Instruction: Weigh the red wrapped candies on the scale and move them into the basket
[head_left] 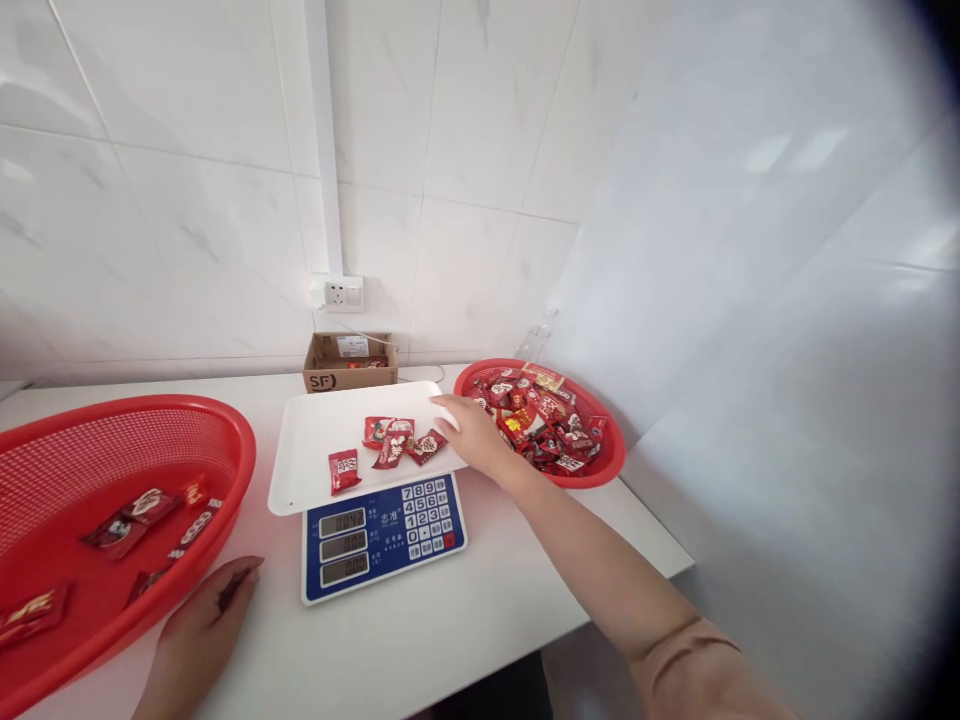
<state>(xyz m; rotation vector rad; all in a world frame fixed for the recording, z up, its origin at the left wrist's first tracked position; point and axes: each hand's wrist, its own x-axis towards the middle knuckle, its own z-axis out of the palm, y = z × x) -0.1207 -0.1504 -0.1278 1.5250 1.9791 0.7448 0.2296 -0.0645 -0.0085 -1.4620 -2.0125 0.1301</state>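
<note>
At centre frame the right hand (476, 435) lies with fingers apart and flat on the right edge of the white tray (315, 440), holding nothing, just beside the red packets (390, 440) on it. The tray sits on a blue scale (382, 535). At lower left, the left hand (201, 625) rests loosely open against the left red basket (225, 440); a 2nd basket (600, 465) lies right of centre.

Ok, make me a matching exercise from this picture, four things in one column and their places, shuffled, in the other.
1 cardboard box
2 white tray
3 left hand
4 right hand

A on the blue scale
B on the table by the left red basket
C by the wall, below the socket
D at the tray's right edge, near the right red basket

Pairs: 1-C, 2-A, 3-B, 4-D
</note>
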